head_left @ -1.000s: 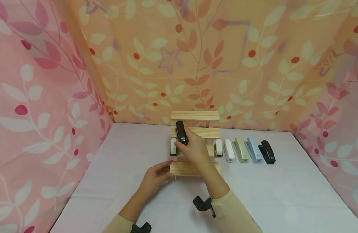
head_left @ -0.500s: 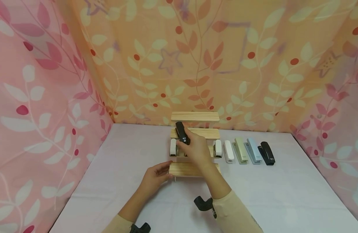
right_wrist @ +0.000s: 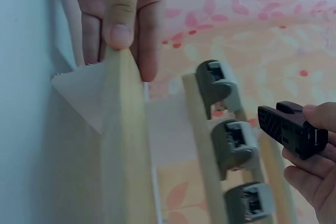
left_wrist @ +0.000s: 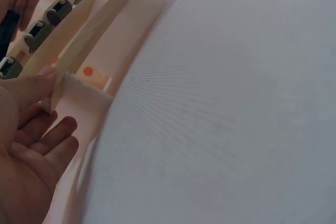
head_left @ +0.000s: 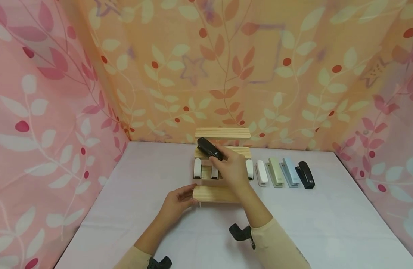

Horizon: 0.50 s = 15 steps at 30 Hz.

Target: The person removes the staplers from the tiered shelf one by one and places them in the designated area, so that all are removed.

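Note:
A tiered wooden rack stands at the back middle of the table. My left hand grips the left end of its front board, thumb on one face and fingers behind, as the left wrist view shows. Higher up, my right hand holds a black stapler between thumb and fingers, slanted in front of the upper boards. In the right wrist view this black stapler is apart from the rack. Several white staplers stand in a row on the tier behind the front board; my right hand partly hides them.
Right of the rack, a white stapler, a pale green stapler, a light blue stapler and another black stapler lie in a row on the white-covered table. A patterned curtain hangs close behind the rack.
My right hand has shifted slightly right, and the black stapler has turned from near upright to a stronger slant. Another white stapler on the rack has come into view. My left hand keeps its grip.

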Motion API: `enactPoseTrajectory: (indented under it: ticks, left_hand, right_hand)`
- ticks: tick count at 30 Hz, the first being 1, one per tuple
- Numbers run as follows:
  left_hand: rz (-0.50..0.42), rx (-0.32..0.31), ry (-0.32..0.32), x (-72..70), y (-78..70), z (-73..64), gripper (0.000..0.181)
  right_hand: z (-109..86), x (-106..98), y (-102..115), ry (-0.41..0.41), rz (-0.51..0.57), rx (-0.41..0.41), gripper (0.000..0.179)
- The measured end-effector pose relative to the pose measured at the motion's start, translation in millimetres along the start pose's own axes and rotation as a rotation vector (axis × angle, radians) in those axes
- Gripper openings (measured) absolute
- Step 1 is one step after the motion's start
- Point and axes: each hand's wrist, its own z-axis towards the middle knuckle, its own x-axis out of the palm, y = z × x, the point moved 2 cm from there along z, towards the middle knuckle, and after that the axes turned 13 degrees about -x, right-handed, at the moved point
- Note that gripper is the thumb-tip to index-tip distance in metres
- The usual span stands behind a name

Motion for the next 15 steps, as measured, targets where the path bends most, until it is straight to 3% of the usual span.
enactPoseTrajectory:
  ticks: [8, 15]
  left_hand:
    - [-0.022, -0.029, 0.010, 1.3, -5.9, -2.3, 0.059]
    - [-0.002, -0.044, -0.003, 1.5, -7.5, -4.3, 0.058]
  right_hand:
    - [-5.3, -32, 12, -0.009, -0.002, -0.083, 0.047]
    - [-19.5, -77, 19, -0.030, -0.042, -0.166, 0.048]
